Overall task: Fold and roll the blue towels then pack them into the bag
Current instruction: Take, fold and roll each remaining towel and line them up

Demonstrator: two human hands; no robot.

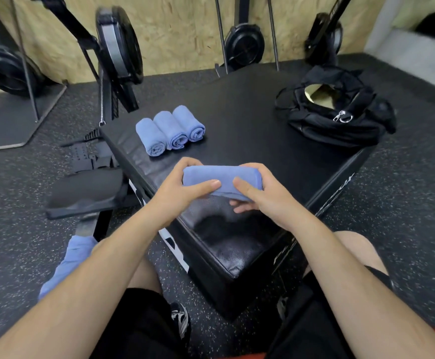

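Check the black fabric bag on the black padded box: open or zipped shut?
Open. The black fabric bag gapes at the top, and a pale tan interior shows through the mouth.

Both hands on one blue towel [221,174] at frame centre. The left hand [185,185] grips its left end and the right hand [260,193] its right end, thumbs on top, fingers curled under. It sits over the near part of the black padded counter [250,112]. Three rolled towels [171,130] lie side by side, touching, up-left of centre. Black bag [338,120] gapes open on the counter, upper right. More blue cloth [69,260] at lower left.
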